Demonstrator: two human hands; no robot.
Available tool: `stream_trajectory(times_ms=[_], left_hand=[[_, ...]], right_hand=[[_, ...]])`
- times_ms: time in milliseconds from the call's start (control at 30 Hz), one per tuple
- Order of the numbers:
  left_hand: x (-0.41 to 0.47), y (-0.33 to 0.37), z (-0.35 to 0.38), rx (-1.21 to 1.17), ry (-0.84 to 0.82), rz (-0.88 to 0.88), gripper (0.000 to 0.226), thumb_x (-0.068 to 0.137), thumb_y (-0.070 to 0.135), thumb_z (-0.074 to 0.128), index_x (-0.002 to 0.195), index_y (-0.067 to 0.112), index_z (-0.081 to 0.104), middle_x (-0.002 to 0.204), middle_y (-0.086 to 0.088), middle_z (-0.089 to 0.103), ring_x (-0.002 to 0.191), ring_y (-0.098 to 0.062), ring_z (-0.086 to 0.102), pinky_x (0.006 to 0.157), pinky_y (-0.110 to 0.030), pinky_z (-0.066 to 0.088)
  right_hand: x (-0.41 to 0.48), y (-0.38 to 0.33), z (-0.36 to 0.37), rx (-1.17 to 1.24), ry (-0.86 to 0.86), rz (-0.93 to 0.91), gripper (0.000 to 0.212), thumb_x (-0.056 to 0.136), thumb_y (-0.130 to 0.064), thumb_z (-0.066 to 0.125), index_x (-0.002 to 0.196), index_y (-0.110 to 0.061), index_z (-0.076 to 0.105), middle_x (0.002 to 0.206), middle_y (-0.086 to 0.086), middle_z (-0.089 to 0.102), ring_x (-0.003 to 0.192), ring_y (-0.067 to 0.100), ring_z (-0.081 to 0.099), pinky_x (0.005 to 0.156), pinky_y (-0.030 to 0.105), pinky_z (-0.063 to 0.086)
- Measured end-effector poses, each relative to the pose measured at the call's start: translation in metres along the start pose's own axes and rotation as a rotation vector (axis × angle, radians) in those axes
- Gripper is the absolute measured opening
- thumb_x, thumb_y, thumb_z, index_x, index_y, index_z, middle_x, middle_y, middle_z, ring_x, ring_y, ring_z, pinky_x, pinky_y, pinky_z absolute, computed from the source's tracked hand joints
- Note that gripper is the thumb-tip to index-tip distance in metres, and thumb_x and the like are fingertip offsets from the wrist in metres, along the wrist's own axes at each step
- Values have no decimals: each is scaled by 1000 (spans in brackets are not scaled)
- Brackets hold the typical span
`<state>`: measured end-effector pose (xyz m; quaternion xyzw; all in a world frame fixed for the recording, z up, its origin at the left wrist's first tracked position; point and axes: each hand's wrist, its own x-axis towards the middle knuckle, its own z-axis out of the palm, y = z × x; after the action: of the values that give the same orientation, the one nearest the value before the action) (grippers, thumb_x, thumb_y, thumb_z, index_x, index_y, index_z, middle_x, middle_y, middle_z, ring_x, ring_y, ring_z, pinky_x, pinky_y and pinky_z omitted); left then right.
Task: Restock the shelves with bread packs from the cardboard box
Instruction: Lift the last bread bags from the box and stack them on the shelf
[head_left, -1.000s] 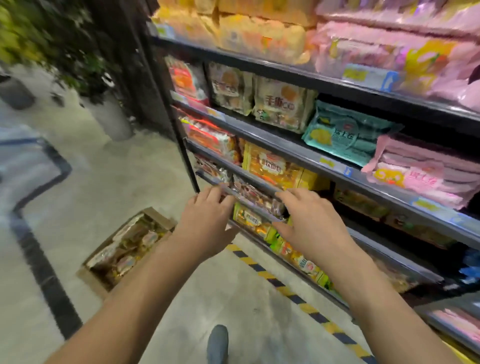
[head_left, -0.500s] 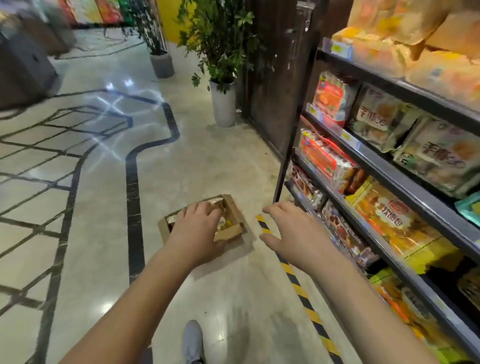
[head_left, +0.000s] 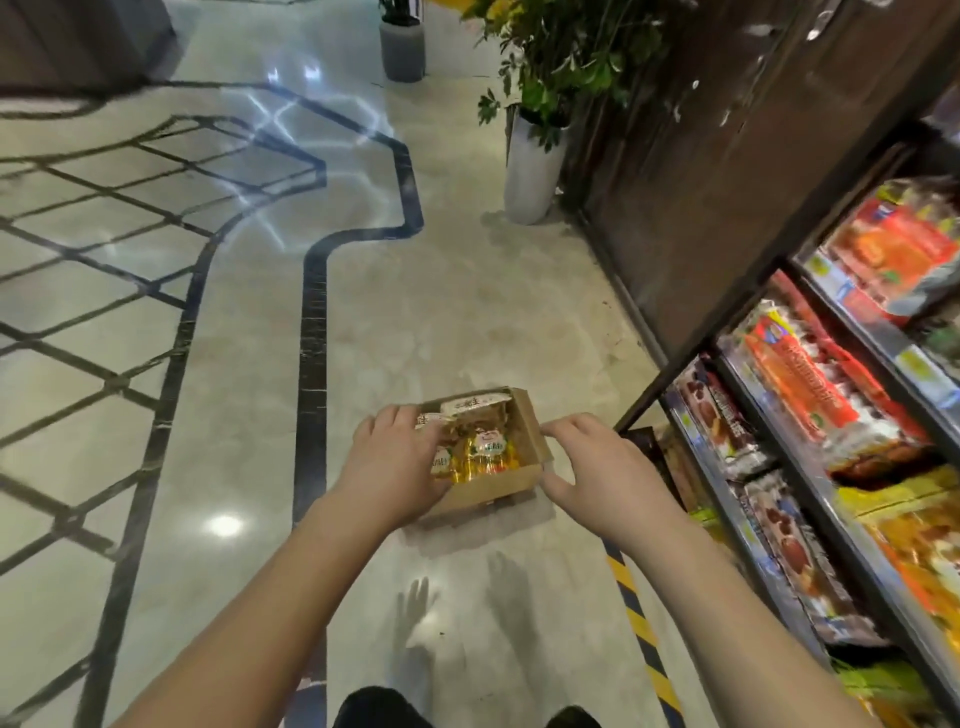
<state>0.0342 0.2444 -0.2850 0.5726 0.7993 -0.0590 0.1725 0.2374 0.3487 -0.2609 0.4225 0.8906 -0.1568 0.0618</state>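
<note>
An open cardboard box stands on the floor in front of me, just left of the shelves. Yellow and clear bread packs lie inside it. My left hand hovers over the box's left side with its fingers spread, covering some packs; whether it touches them is unclear. My right hand is open beside the box's right wall and holds nothing. The shelves at the right carry several orange, red and brown packs.
A white pot with a leafy plant stands behind the box by a dark wooden panel. A grey pot is farther back. Yellow-black floor tape runs along the shelf base. My shoes show at the bottom.
My view and both hands have swung left and down, from the lower shelf to the box on the floor. The hands now sit over and beside the box.
</note>
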Motion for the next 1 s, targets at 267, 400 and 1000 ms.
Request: stream_trajectory(times_ms=[267,400,1000], left_hand=[[70,-41,5,-46,-87,-59,73,97,56,61,157,23,38,164,-8,35,152,-29,30,126,-47,27],[119,-48,7,-64,-126,-123,71,98,52,62,158,22,38,163,-8,36,151,-30,31,123,-44,28],[380,-89,88,-241,-282,-266,70,96,43,68,157,25,38,160,-6,39,148,-27,36,116,-43,41]], right_hand=[[95,2,13,13,-106,-12,57,96,-41,60,149,-28,45,149,-5,47,131,17,51,105,38,46],[155,20,21,28,-157,-60,56,98,-41,60,150,-28,45,150,-5,46,134,18,48,106,37,43],[438,110,125,90,-407,-110,51,100,-34,59,149,-26,47,148,-5,48,136,18,47,111,38,40]])
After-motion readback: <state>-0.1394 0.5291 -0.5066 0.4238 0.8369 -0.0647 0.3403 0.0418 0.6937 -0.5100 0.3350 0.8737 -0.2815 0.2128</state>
